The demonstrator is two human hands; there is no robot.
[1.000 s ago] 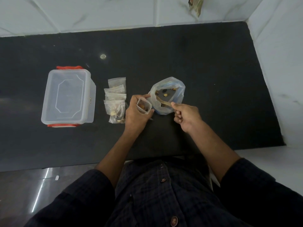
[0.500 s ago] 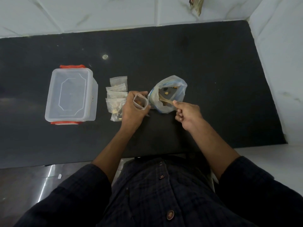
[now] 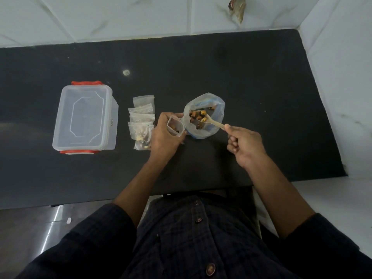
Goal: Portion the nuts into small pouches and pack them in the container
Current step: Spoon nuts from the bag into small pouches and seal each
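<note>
The right hand (image 3: 246, 144) pinched a spoon (image 3: 211, 122) by its handle end, the bowl carrying nuts (image 3: 198, 115) inside the open bag (image 3: 204, 114). At nine o'clock of the bag, the left hand (image 3: 164, 137) gripped a small pouch (image 3: 176, 128) held open (a few nuts showed inside). Filled pouches (image 3: 142, 121) lay stacked at nine o'clock of that hand, and beyond them the lidded container (image 3: 84, 117) sat on the dark counter (image 3: 261, 87).
</note>
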